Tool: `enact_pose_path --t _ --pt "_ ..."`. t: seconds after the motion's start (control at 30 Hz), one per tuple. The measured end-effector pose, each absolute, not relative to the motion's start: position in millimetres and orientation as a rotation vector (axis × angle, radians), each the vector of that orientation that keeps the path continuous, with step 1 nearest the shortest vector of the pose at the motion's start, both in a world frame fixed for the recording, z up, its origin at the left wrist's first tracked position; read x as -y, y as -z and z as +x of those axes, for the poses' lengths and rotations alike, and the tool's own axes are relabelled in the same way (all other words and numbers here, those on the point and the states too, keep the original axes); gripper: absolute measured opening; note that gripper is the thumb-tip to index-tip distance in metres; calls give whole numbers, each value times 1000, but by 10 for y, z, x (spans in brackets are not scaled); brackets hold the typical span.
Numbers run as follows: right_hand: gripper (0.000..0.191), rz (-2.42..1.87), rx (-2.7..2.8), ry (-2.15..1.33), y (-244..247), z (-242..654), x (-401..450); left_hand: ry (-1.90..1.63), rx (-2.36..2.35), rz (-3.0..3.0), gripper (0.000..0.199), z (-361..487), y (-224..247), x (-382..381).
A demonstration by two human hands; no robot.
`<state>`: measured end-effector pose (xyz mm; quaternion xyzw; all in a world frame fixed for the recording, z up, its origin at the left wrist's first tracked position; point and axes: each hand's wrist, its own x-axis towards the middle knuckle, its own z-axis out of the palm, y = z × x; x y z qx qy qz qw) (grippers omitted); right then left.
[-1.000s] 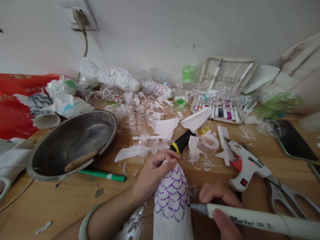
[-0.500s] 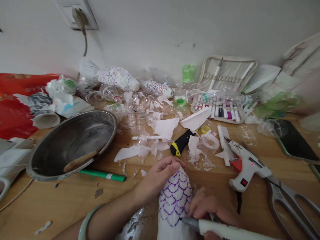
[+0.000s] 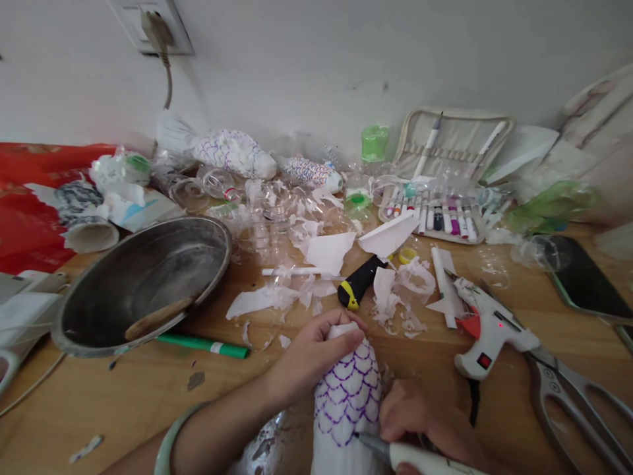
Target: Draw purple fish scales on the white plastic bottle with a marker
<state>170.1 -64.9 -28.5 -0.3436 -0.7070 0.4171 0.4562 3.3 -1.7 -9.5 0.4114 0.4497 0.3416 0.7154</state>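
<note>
1. At lower centre, above the wooden table (image 3: 148,409): a white form (image 3: 346,396), round-ended, crossed by rows of overlapping purple arcs (image 3: 348,381), running out of view below.
2. Gripped at its far end by the left hand (image 3: 316,349), thumb laid across the front, fingers curled behind.
3. Clasped in the right hand (image 3: 420,415): a marker (image 3: 425,458), pointing left, grey tip apparently touching the lowest row.
4. For clean curves, probably best to press lightly and pull each one in a single slow stroke, linking low points of neighbouring arcs above.
5. Turn the form with the left hand rather than twisting the right wrist.
6. Lift the right-hand fingers clear of fresh lines, for fear of smearing.
7. Left forearm slanting up from lower left, pale bracelet (image 3: 171,441) around it, wrist nearly straight.
8. Right hand close beside the form's right flank, knuckles upward, fingers bent. Cannot tell the exact hold around the barrel.
</note>
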Motion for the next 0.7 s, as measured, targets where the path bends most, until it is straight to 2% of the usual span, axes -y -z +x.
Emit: enact_pose_path --t 0.33,0.5,0.7 --pt "46 -827 1737 -1075 298 1728 662 -760 -1021 935 31 34 76 23" --pt "21 -810 1730 -1081 245 1796 683 -753 -1031 946 31 34 79 22" --pt "20 -863 1662 -1074 198 1832 646 -759 -1013 931 27 33 71 22"
